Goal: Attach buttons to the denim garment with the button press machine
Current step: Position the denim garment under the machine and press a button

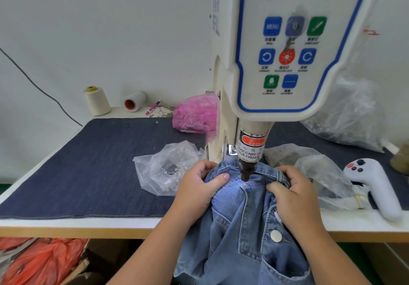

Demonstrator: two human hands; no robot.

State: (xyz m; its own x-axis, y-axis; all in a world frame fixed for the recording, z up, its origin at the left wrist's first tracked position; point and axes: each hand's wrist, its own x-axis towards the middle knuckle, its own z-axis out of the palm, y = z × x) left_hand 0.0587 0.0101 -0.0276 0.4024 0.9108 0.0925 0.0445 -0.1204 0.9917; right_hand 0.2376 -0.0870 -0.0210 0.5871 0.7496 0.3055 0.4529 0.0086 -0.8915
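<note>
I see the jacket [247, 225] bunched at the front edge of the counter [110, 222], its upper part lifted under the press [285, 48] and the rest hanging down over the edge toward me. The dark punch [246, 170] stands upright just above the denim, with a small red dot of light on the fabric right below it. My left hand [199, 187] grips a fold of the jacket left of the punch, fingers [204, 166] curled over the cloth and the thumb laid flat on top. My right hand [294, 194] pinches the placket on the other side, fingers curled round the seam. One silver button [276, 236] sits already fixed lower on the placket, below my right hand. Left of the jacket lies a clear bag [161, 169] holding small pale parts (too blurred to say which), and another crumpled clear bag [321, 174] lies just right of my right hand. A white controller [374, 185] rests on the counter's right edge. Further back I see a pink bag [194, 114] beside the press column, a large clear sack [349, 116] on the right, and two thread cones [97, 101] with a pink pen [152, 107] by the wall. A dark denim mat [88, 163] covers the counter.
</note>
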